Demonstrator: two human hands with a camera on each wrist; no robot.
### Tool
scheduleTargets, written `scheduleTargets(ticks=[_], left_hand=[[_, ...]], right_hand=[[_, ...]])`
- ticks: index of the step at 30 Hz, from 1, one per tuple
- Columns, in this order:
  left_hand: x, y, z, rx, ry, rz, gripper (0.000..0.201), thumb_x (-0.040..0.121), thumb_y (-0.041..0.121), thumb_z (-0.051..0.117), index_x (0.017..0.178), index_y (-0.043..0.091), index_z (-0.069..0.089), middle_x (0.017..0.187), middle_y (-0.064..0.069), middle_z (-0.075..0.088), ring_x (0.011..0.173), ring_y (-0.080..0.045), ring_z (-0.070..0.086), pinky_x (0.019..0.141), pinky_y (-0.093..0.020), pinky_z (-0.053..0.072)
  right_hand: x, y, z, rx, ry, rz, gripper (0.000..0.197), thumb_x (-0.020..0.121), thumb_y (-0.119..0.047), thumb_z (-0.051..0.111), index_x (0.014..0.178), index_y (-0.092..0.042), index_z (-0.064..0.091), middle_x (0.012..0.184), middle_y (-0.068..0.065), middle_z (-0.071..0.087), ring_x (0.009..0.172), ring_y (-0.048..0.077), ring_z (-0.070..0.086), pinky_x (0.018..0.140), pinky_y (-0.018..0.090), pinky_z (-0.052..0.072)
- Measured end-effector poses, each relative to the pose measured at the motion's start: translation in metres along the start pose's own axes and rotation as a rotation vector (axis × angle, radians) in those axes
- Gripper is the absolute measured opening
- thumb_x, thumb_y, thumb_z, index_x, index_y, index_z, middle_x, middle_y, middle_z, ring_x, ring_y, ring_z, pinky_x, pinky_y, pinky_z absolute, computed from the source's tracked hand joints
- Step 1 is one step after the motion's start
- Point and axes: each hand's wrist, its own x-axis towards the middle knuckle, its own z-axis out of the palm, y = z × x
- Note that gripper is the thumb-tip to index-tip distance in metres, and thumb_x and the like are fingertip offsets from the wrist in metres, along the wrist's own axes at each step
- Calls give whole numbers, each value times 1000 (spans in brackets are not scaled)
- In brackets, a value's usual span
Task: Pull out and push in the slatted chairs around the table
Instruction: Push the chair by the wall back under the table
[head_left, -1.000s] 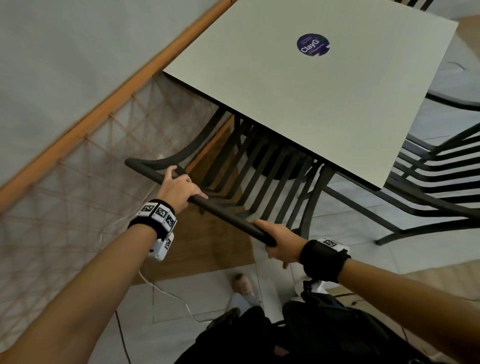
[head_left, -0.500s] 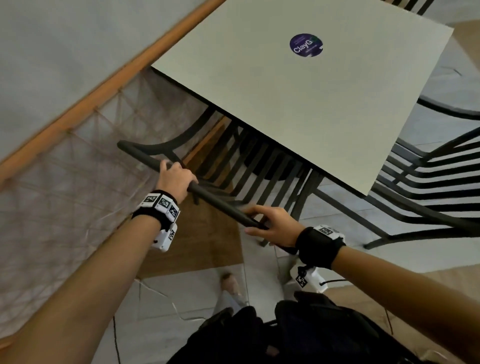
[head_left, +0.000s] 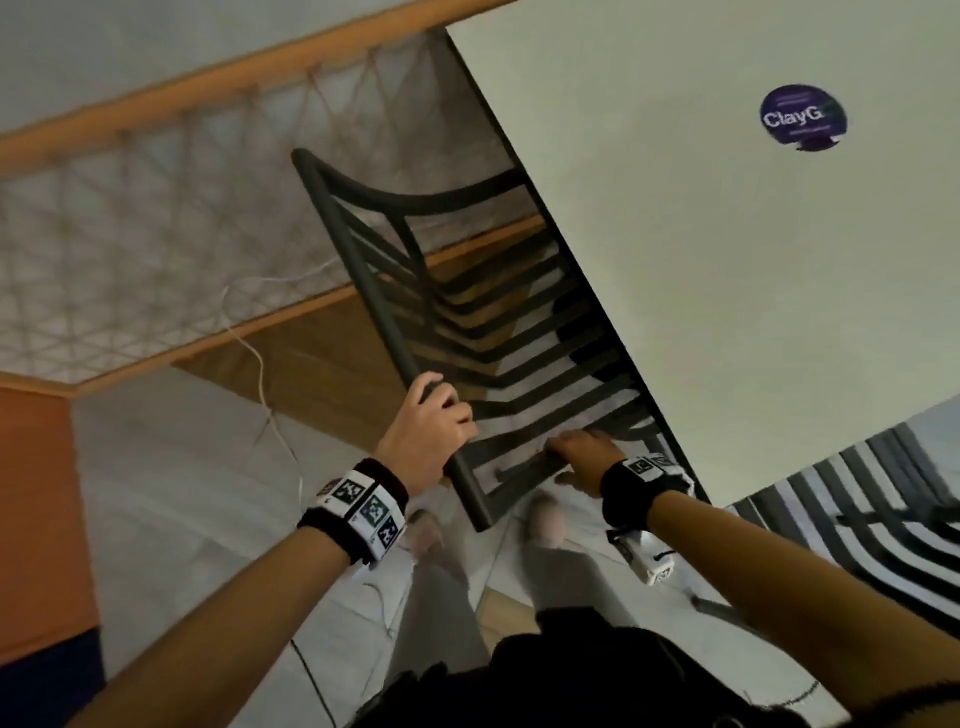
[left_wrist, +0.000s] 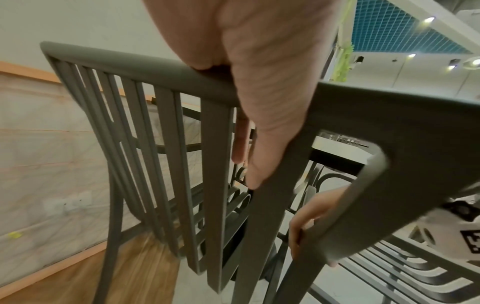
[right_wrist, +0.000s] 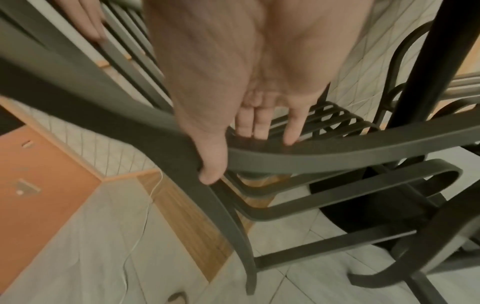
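Note:
A dark grey slatted chair (head_left: 374, 291) stands with its seat tucked under the white square table (head_left: 727, 291). My left hand (head_left: 436, 421) grips the chair's top rail (left_wrist: 130, 67) near its nearer end, fingers curled over the front. My right hand (head_left: 579, 449) holds the chair's right armrest (right_wrist: 337, 152) close to the backrest, thumb on one side and fingers (right_wrist: 259, 127) on the other. In the left wrist view the left hand (left_wrist: 254, 102) wraps the rail and the right hand (left_wrist: 309, 214) shows below on the armrest.
A second slatted chair (head_left: 883, 519) stands at the table's right side. A netted wooden railing (head_left: 156, 208) runs along the left, with a white cable (head_left: 260, 374) on the floor. The black table pedestal (right_wrist: 428, 61) is behind the armrest. My feet (head_left: 545, 519) are just below the chair back.
My right hand has let go of the top rail and taken the right armrest. The view has swung round, so the rail now runs away from me. The left hand keeps its grip.

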Motion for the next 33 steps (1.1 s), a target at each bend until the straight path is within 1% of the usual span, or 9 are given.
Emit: scheduleTargets(ticks=[2,3,7,12,15,20,23,27,33], left_hand=[[-2,6,3,11,29,-1,23,65,21,73,87,28,71,90,8,69,98,-20,59,106,-42,24],[-1,7,4,27,45,2,19,67,19,73,83,27,71,86,9,69,96,-20,60,105,-42,24],[4,-1,2,110,59,17,9,70,15,68,71,24,70,71,8,68,89,-20,63,99,-40,28],[11,-14,-8,102,-49,-20,6,69,20,74,73,24,72,73,8,69,95,-21,60,97,-44,44],[15,-30,-18,114,-84,-50,10,64,20,79,71,24,72,73,8,69,94,-23,61,94,-44,46],[22,-51,-20,110,-117,-77,10,75,11,69,79,20,72,85,3,70,101,-26,53,102,-44,36],[19,-47,-18,108,-92,-112,8,75,13,70,75,21,72,80,4,68,98,-26,53,102,-44,37],[11,-34,-10,91,-88,-101,10,75,14,70,75,23,73,76,6,67,96,-25,54,101,-44,39],[12,-33,-14,62,-65,-89,8,78,17,70,78,24,73,79,9,67,97,-23,52,99,-41,31]], right_hand=[[10,-1,4,-37,-11,-35,36,86,-29,62,121,-21,57,128,6,59,123,26,50,116,47,24],[16,-2,6,-27,-13,-37,30,88,-28,60,116,-19,61,124,6,61,121,26,51,116,46,24],[34,-6,6,23,-71,47,22,86,-28,63,104,-15,67,114,9,66,111,28,59,101,37,44],[45,-11,-2,87,-114,78,23,84,-32,66,101,-17,66,114,8,63,113,28,55,105,42,40],[56,-19,-8,118,-111,69,25,82,-36,68,98,-17,68,109,7,66,110,27,56,106,44,37],[72,-32,-12,64,-52,60,29,78,-42,70,94,-18,70,103,7,70,103,26,62,99,43,41],[69,-33,-9,56,-20,58,30,79,-41,70,97,-17,70,106,7,69,107,27,60,105,45,36],[63,-25,4,83,-2,62,26,81,-36,70,99,-17,68,107,7,69,108,25,59,106,44,35],[52,-26,3,61,26,44,21,82,-35,68,97,-20,66,103,5,68,105,26,60,104,43,33]])
